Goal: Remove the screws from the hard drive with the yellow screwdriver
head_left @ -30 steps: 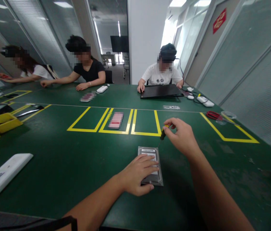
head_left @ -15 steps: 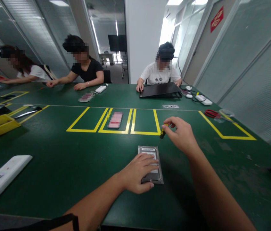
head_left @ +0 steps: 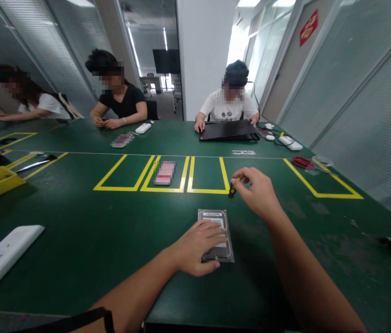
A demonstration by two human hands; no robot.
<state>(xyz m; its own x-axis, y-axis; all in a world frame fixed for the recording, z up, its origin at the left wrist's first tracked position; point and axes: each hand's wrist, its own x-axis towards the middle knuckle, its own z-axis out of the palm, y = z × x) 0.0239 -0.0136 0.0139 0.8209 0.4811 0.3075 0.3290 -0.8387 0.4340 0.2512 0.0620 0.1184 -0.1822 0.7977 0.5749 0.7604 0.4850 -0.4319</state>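
A silver hard drive [head_left: 228,252] lies flat on the green table in front of me. My left hand [head_left: 200,245] rests across its left part with fingers spread, covering much of the label; the thumb is at its near edge. Between the closed fingertips of my right hand [head_left: 256,189] is a small yellow and black screwdriver [head_left: 231,189]. It points down, slightly tilted, with its thin tip at the drive's far right corner. Whether the tip sits in a screw is too small to tell.
Yellow tape frames [head_left: 161,190] mark the table, one with a pink phone-like object [head_left: 165,173]. A white device [head_left: 6,259] lies left, near yellow bins [head_left: 1,180]. Red-handled scissors [head_left: 302,162] lie right. Three people sit opposite; one holds a black panel [head_left: 228,131].
The view has shifted slightly. My left hand stays on the hard drive, and the screwdriver stays at the same corner. The person in black across the table has drawn their hands together.
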